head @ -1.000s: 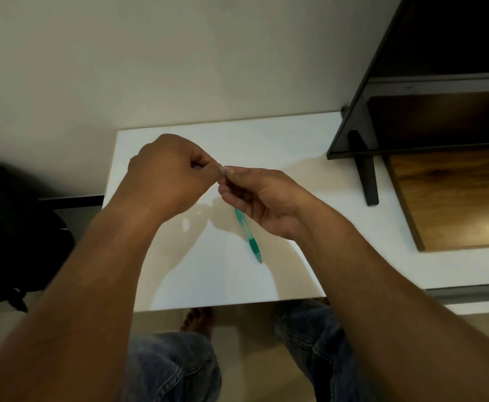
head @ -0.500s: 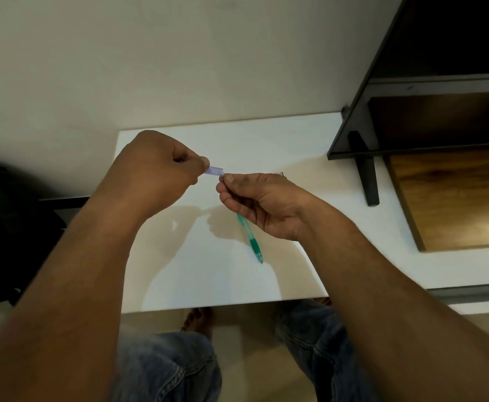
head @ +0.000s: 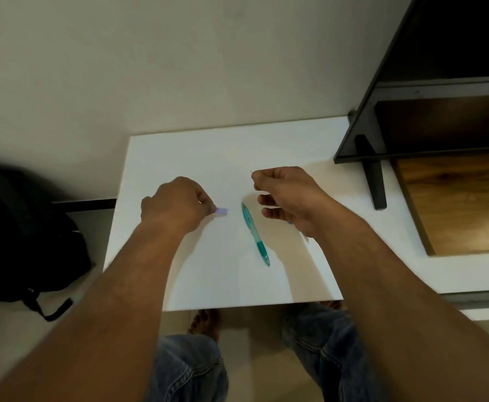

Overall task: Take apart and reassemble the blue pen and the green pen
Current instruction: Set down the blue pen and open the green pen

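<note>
The slim translucent green pen (head: 255, 233) lies flat on the smooth white counter (head: 208, 158), in the gap between the two hands. Its long axis runs away from the person: the far end sits level with the knuckles, and the near end, with its darker rubbery sleeve and tapered tip, slants a little to the right. It is closer to the right hand (head: 288, 198), whose curled fingers (head: 268, 212) hang just beside the pen's far end without touching it. The left hand (head: 176, 206) is farther off.

Neither grip is free. The left grip is pressed together on a short, translucent pale-blue piece (head: 222, 210), which sticks out of the fingertips towards the green pen and looks like hard moulded plastic. The right grip is curled tight. Thumb and forefinger pinch a thin dark rod (head: 251, 171), of which only a sliver pokes out above the fist. I take both for parts of the blue pen pulled apart, though the fist hides too much to be sure. A speck of blue shows under the heel of that hand.

To the left a black fabric backpack (head: 20, 242) slumps on the floor. To the right stands a dark shelf unit (head: 440, 126) over a brown wood-grain panel (head: 455, 204).
</note>
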